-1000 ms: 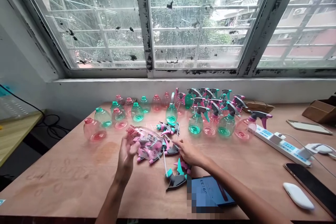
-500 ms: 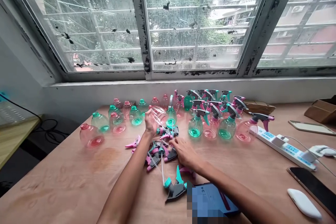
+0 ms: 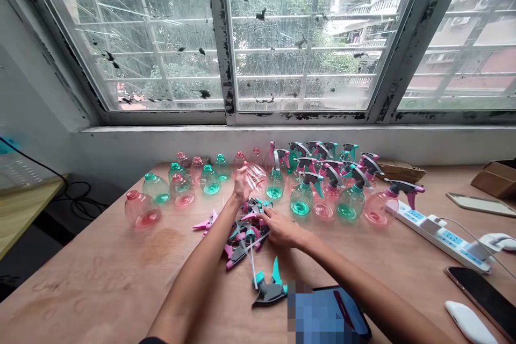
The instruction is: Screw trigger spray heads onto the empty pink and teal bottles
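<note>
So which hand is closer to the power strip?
Right. The right hand is left of the power strip, at the sprayer heads; the left hand, holding a pink bottle, is farther left.

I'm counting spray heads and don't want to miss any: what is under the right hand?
Spray heads lie piled beside the right hand, and shadowed table shows on its near side. Anything directly beneath the hand is covered.

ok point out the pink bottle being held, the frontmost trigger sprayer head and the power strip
Held pink bottle (image 3: 257, 176), head view: its see-through side wall.
Frontmost trigger sprayer head (image 3: 269, 294), head view: its dark grey body.
White power strip (image 3: 451, 238), head view: its socket face.
</note>
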`<state>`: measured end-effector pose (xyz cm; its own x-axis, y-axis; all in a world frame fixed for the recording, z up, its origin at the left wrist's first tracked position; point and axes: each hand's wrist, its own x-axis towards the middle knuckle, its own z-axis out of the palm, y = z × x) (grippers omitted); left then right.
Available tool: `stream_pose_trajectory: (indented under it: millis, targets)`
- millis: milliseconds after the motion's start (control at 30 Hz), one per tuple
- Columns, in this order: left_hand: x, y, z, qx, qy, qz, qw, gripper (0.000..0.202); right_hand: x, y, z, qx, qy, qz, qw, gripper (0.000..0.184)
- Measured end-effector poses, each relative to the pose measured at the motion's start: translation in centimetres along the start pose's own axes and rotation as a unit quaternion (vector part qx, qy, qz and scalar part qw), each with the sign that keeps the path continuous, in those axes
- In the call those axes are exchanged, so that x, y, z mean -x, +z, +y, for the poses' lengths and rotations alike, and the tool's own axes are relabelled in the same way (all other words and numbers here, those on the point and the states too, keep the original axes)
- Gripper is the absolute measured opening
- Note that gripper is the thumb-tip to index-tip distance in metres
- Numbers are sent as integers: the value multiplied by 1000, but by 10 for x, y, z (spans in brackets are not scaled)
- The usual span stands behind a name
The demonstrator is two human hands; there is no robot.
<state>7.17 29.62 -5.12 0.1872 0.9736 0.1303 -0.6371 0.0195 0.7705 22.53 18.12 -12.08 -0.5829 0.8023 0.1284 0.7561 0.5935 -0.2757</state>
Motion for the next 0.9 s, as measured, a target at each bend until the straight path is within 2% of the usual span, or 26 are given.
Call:
stream_pose_trajectory:
  millis: [100,133,267,300,367,433,533,567,667,733,833,900]
  targets:
    - [6,-5,30,-26,24,0,999,40,-4,-1,-17,-44,-10,-28,999,45]
    - [10,-7,42,-36,30,-1,999,40,-6,-2,-23,-61,-14,-39,997,51]
    - [42,-15,90,-91,49,-16,994,41,-11,-15,-36,-148,-35,-67,986,99]
    - [55,-17,99,-112,52,-20,992,43,-10,-20,-37,-173,-40,-63,982,105]
    - [83,-19,114,-156,61,-21,986,49,-5,-31,-37,-226,-48,-35,972,98]
    - [114,-20,122,-199,87,-11,976,63,4,-42,-37,-276,-46,25,960,80]
    - [161,-19,126,-257,142,17,956,84,26,-57,-37,-338,-23,140,930,62]
    - [176,-18,125,-277,152,24,948,85,35,-61,-37,-355,-12,172,919,63]
    - [219,-12,118,-343,149,26,927,90,66,-67,-42,-384,18,242,891,82]
    - [243,-4,110,-423,147,-16,894,92,90,-69,-50,-389,36,275,879,77]
    - [269,12,99,-525,182,-88,827,110,134,-75,-64,-395,52,301,867,49]
    - [278,21,93,-579,205,-109,782,101,168,-84,-71,-374,66,294,877,49]
